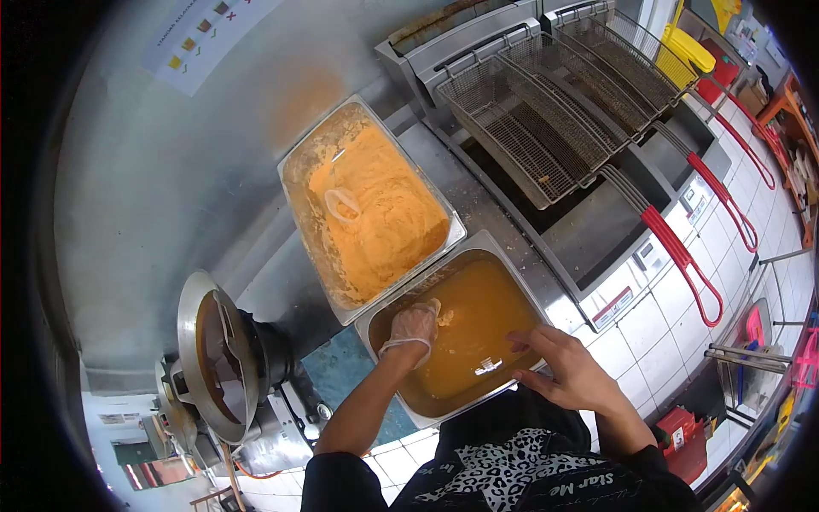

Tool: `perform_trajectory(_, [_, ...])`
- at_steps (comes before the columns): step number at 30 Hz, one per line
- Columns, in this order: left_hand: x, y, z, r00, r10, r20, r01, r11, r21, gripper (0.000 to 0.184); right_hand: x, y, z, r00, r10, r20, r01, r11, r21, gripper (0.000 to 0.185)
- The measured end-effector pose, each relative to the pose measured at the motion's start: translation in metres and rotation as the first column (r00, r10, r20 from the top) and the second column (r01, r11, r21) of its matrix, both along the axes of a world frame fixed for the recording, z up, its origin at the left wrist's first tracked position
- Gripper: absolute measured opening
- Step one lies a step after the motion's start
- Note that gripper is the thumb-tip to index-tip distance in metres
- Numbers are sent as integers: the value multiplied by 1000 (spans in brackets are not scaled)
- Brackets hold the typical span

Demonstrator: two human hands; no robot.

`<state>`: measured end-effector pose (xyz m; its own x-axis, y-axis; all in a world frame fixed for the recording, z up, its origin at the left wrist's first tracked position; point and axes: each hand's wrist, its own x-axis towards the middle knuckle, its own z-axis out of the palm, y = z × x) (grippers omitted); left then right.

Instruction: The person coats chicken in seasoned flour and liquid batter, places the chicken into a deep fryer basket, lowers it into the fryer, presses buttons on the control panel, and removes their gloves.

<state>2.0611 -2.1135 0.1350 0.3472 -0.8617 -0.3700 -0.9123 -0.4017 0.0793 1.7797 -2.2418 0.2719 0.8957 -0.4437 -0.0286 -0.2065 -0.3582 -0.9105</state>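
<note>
The left hand (413, 326), in a clear glove, reaches into the steel pan of orange-brown liquid (366, 331); its fingers curl inward beside a pale lump (444, 317) in that pan, and whether they grip it I cannot tell. The bare right hand (570, 372) is over the same pan's near side, fingers loosely bent, thumb apart, with nothing visible in them. The pan of orange powder (388, 205) sits just beside, and 1 clear ring-shaped item (342, 206) lies on the powder.
</note>
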Motion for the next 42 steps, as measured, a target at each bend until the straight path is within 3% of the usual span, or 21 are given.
perform_trajectory(3, [2, 2, -22, 997, -36, 62, 30, 995, 96, 16, 1, 1, 1, 1000, 8, 13, -8, 1000, 8, 38])
perform_trajectory(6, [7, 7, -25, 995, -84, 62, 82, 996, 35, 18, 1, -1, 5, 1000, 14, -12, -14, 1000, 20, 39])
perform_trajectory(9, [11, 10, -5, 991, -97, 96, 90, 993, 80, 19, -2, -1, 7, 999, 15, -28, -15, 1000, 14, 40])
perform_trajectory(12, [-1, -3, 55, 993, 115, 34, -118, 983, 141, 17, -3, -2, 5, 1000, 10, 2, -10, 1000, -12, 40])
perform_trajectory(15, [4, 0, 63, 994, -91, 56, 89, 996, 29, 18, -2, -1, 5, 1000, 11, 14, -11, 1000, -17, 40])
perform_trajectory(18, [1, -4, 77, 995, -85, 47, 82, 994, 71, 21, 1, -1, 8, 1000, 12, 11, -12, 1000, -10, 39])
perform_trajectory(21, [-8, -14, 122, 998, 69, -11, -68, 994, 80, 26, 3, -1, 10, 1000, 8, -11, -8, 1000, 16, 38])
perform_trajectory(25, [-4, -13, 128, 991, 112, -67, -103, 987, 126, 29, 7, -7, 10, 999, 30, 29, -29, 998, -49, 40])
perform_trajectory(30, [6, -11, 128, 984, 154, -89, -144, 983, 112, 30, 10, -4, 13, 998, 64, 12, -64, 998, 2, 42])
perform_trajectory(36, [44, -27, 192, 858, 455, -237, -453, 889, 65, 29, 14, -12, 11, 998, 64, 26, -63, 998, -22, 43])
perform_trajectory(39, [85, -42, 162, 941, 337, -35, -338, 934, -118, 29, 20, -14, 15, 997, 71, 4, -71, 997, -16, 43])
perform_trajectory(42, [103, -67, 108, 948, 316, 47, -307, 943, -130, 30, 24, -11, 13, 997, 81, -12, -81, 997, -2, 43])
